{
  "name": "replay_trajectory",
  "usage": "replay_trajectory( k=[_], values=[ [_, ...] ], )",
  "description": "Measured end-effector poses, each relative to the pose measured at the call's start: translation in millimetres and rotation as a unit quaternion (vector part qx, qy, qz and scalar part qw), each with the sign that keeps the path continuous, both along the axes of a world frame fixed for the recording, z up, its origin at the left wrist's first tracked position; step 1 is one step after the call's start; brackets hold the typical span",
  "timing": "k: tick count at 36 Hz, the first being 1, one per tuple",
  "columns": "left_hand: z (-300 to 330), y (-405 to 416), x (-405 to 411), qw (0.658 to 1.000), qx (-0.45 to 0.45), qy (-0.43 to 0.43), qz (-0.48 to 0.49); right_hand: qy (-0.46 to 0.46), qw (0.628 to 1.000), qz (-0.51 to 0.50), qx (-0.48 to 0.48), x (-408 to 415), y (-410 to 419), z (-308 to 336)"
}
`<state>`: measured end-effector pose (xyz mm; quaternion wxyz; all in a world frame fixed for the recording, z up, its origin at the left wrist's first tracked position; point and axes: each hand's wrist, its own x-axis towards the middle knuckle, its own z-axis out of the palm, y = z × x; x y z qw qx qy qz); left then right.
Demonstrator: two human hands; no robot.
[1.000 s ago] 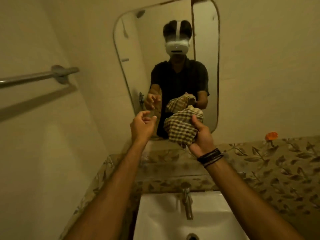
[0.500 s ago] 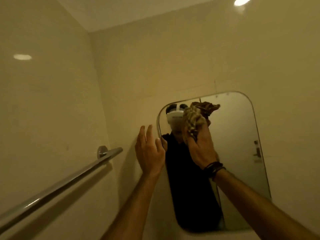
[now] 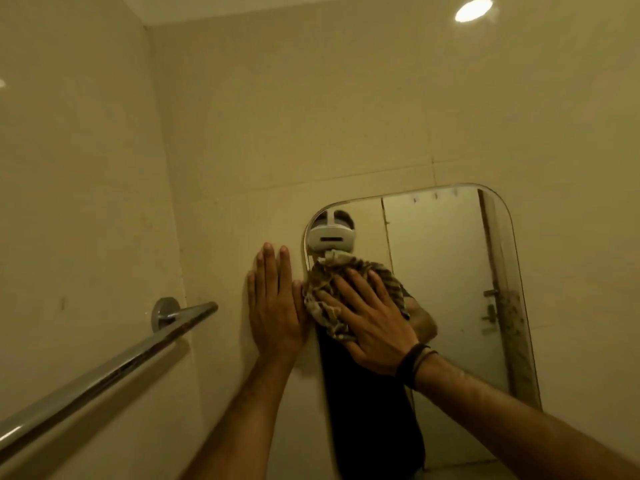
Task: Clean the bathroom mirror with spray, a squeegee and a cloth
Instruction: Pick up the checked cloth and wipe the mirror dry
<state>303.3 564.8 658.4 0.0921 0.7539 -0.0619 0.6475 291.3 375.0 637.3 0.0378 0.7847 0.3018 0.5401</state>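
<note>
head view:
right hand (image 3: 375,327): fingers spread flat, pressing cloth (image 3: 327,299) against mirror (image 3: 450,271), upper left area of glass
left hand (image 3: 275,306): flat, fingers straight, palm on wall (image 3: 311,116) just left of mirror edge, holding nothing
cloth: bunched, checked, under right palm
towel bar (image 3: 104,372): on left wall, near left

A small home bathroom: pale tiled walls (image 3: 329,133) meet in a corner, a chrome towel rail (image 3: 104,375) runs along the left one, and a rounded mirror (image 3: 450,289) hangs ahead, reflecting a door. A ceiling light (image 3: 473,9) glows above.
</note>
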Motion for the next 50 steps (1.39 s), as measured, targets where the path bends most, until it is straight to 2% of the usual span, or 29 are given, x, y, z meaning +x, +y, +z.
replay_trajectory(
  k=[3,10,13,18,23,28,36,39,44,47,50],
  values=[
    [-2.9,-0.6,-0.6,1.000,-0.007,0.001,0.025,-0.002,1.000,-0.021,-0.002,-1.9,2.9,1.1],
    [-4.6,-3.1,0.8,0.999,-0.023,-0.040,0.007,-0.021,1.000,-0.023,0.001,-6.1,22.4,89.9],
    [-6.3,-1.1,3.0,0.999,-0.023,-0.028,0.017,-0.014,0.999,-0.047,0.001,-5.0,26.8,103.5],
    [-14.3,6.0,-3.5,1.000,-0.020,-0.008,0.007,-0.001,0.999,-0.026,0.038,-3.7,26.2,70.1],
    [-24.7,13.1,-5.7,0.999,0.020,0.005,0.041,-0.003,0.999,-0.020,-0.026,-3.7,21.9,-1.7],
    [-24.8,13.4,-3.5,0.999,0.012,-0.007,0.034,-0.019,0.999,-0.007,-0.028,-1.6,23.5,17.5],
    [-25.4,9.1,-3.8,1.000,-0.012,-0.010,0.018,-0.034,0.994,-0.055,0.090,-0.3,29.4,124.0],
    [-25.8,9.7,-5.5,1.000,-0.012,-0.007,0.009,-0.036,0.988,-0.050,0.140,0.8,25.9,120.4],
    [-25.8,9.4,-7.4,1.000,-0.009,-0.002,0.006,-0.015,0.957,-0.040,0.286,0.3,17.3,102.5],
    [-26.2,8.5,-6.4,1.000,-0.009,-0.003,0.011,-0.002,0.952,-0.054,0.300,-1.0,27.7,104.7],
    [-26.5,8.3,-4.4,1.000,-0.013,-0.013,0.021,-0.008,0.975,-0.041,0.217,-2.0,44.6,103.3]
  ],
)
